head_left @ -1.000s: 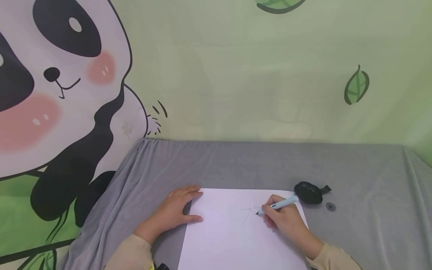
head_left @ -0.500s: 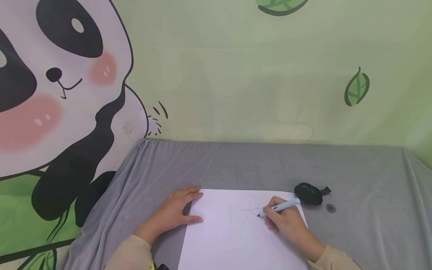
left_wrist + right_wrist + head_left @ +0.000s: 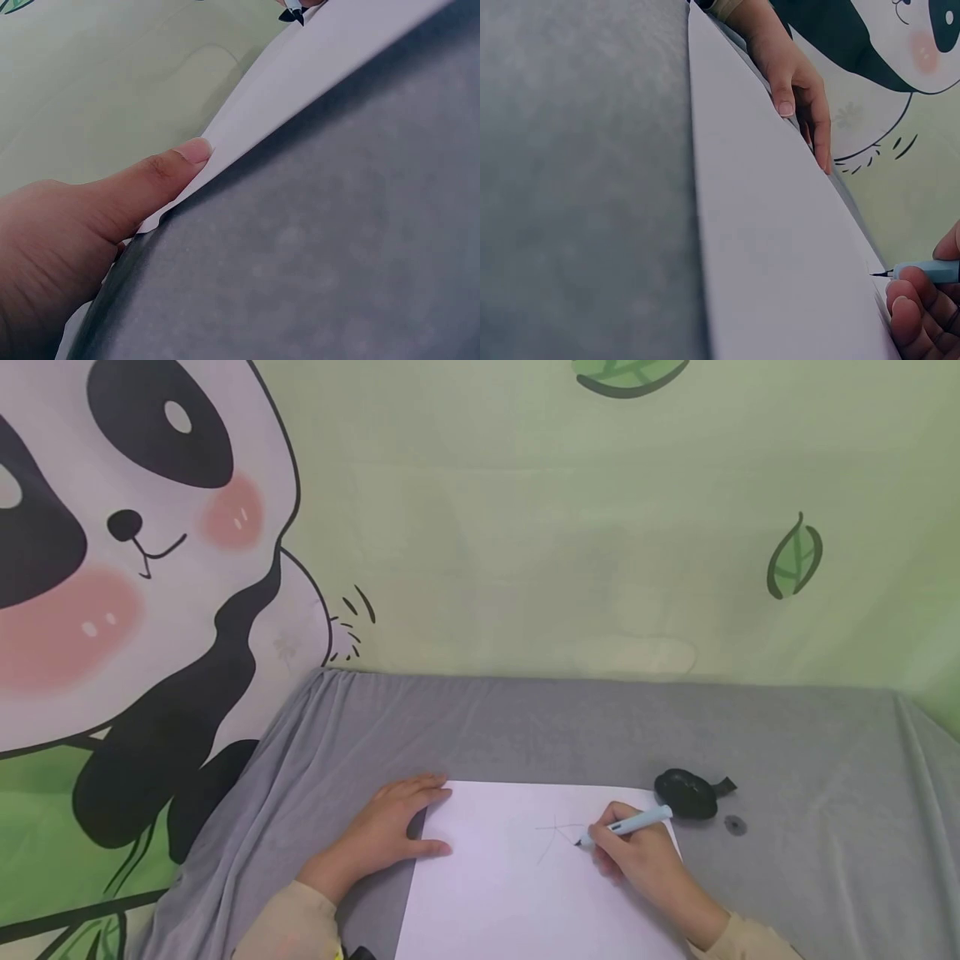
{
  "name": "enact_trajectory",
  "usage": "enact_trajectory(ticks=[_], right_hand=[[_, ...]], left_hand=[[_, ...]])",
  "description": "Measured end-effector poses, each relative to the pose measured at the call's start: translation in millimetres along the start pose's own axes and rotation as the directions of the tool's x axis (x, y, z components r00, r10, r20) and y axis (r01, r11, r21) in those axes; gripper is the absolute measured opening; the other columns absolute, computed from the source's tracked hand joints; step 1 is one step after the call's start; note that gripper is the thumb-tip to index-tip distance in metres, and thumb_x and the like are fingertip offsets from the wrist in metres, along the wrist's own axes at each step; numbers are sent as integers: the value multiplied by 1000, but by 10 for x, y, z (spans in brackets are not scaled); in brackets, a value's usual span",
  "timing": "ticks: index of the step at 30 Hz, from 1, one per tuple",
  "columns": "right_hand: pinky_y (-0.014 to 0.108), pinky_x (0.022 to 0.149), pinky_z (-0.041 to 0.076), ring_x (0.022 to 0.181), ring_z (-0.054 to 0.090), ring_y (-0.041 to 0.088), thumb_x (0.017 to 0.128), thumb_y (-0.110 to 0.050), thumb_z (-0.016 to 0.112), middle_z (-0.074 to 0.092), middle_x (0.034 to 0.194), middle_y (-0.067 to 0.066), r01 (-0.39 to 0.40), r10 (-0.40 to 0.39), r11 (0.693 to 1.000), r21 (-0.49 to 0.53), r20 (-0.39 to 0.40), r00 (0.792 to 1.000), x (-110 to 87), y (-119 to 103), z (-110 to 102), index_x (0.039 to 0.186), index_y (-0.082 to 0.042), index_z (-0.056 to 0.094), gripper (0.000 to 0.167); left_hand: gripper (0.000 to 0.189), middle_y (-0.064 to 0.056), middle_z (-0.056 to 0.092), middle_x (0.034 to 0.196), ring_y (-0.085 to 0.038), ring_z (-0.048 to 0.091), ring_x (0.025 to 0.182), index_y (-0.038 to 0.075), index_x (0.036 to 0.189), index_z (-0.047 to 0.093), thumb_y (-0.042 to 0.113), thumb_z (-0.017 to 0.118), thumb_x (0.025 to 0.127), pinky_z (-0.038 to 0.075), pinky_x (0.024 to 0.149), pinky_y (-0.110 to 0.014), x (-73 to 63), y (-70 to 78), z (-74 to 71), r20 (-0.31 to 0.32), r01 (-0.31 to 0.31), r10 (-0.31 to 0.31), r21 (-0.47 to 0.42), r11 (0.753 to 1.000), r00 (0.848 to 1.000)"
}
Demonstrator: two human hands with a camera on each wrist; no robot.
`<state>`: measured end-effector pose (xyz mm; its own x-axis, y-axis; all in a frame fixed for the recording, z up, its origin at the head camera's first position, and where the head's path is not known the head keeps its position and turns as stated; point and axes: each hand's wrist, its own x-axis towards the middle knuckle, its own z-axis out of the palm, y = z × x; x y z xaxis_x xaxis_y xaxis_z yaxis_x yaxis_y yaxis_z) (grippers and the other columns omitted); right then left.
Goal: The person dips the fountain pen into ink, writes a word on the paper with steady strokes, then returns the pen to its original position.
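A sheet of white paper (image 3: 480, 902) lies on the grey cloth. My left hand (image 3: 386, 831) rests at its left edge, thumb and fingertips touching the paper; in the left wrist view the thumb (image 3: 161, 172) lies straight along the edge. My right hand (image 3: 637, 852) pinches a light blue fountain pen (image 3: 637, 821), its dark nib down at the paper. Thin strokes (image 3: 555, 831) stand left of the nib: one level, one upright, two slanting down. In the right wrist view the fingers curl round the pen (image 3: 922, 271) near its nib.
Beyond the paper's upper right corner lie a rounded black object (image 3: 686, 793) with a short tab and a small dark disc (image 3: 736, 825). Grey cloth (image 3: 525, 718) covers the table up to a green wall (image 3: 480, 543) with a printed panda (image 3: 172, 693). A black item (image 3: 363, 953) shows at the bottom edge.
My right hand has moved the pen slightly down and to the right, and the right slanting stroke has grown longer. My left hand has stayed in place.
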<state>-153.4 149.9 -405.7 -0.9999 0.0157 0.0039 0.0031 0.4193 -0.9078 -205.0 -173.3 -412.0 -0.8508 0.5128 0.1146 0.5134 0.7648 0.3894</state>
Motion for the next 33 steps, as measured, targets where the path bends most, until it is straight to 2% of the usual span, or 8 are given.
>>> enact_trajectory(ticks=[12,23,33], right_hand=[[21,44,46,46,53,11,88,-7,64,60,58,7,-43,43,999,-17,-13,999,-25,-7,-26,77,-1,55,15],[21,43,46,45,52,10,88,-7,64,58,57,6,-11,11,1000,21,15,1000,-54,25,-65,77,2,54,17],[21,43,46,46,52,10,88,-7,64,58,58,6,-32,31,999,30,7,999,-76,23,-75,78,2,54,17]], left_hand=[[72,-9,50,145,-31,44,136,9,134,56,49,76,76,33,111,-54,-4,-15,8,-7,-19,19,9,1000,1000],[73,-9,49,146,-31,42,137,10,135,55,48,76,76,31,112,-55,2,-27,16,-3,-13,13,-1,1000,1000],[73,-10,50,145,-32,44,136,9,134,56,50,75,76,32,111,-55,1,-21,11,-13,-23,23,7,1000,1000]])
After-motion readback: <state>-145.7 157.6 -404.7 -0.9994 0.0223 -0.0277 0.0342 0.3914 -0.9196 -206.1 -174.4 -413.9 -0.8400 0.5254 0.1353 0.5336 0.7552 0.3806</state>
